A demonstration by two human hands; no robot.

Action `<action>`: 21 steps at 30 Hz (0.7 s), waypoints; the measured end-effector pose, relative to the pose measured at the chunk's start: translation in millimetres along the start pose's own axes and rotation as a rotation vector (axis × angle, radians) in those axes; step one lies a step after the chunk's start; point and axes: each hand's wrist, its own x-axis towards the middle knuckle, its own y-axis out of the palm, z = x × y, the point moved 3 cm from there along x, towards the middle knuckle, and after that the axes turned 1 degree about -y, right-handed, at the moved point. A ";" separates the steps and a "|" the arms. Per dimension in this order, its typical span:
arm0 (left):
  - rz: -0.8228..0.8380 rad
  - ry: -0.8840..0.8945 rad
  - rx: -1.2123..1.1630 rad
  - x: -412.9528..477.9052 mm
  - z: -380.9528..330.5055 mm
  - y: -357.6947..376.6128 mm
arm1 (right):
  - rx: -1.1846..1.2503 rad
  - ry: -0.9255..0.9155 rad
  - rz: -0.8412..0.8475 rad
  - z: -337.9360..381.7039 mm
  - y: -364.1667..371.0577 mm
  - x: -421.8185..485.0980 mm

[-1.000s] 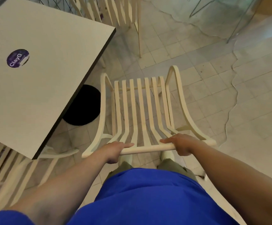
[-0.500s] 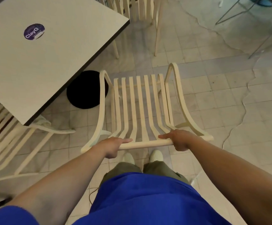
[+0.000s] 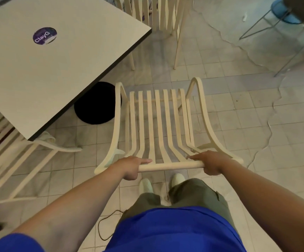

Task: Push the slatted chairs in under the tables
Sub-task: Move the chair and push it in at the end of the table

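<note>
Both hands — left hand [image 3: 129, 167], right hand [image 3: 210, 163] — wrap the slatted chair [image 3: 158, 124]'s top rail; fingertips seemingly curl underneath.

You look down on a pale tiled floor [image 3: 229, 99] with a wandering crack, a round purple sticker [image 3: 45, 35] reading clayG, a thin black cable [image 3: 105, 226] looping by your feet, a blue object [image 3: 282, 12] at top right.

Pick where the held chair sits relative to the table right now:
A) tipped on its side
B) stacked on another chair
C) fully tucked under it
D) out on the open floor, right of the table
D: both the left hand and right hand grip the chair by its top rail, upright on the floor beside the table, not under it.
</note>
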 end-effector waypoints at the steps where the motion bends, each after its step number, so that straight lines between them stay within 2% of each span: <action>1: -0.004 -0.013 0.015 -0.7 -1.0 0.5 | -0.030 -0.002 -0.007 1.2 0.6 -0.2; 12: -0.091 -0.117 0.050 -5.2 -9.9 4.3 | -0.087 -0.199 0.059 -6.2 -6.4 6.9; 21: -0.117 -0.204 -0.056 -9.0 -42.6 19.2 | -0.162 -0.271 0.080 -33.0 -23.4 13.0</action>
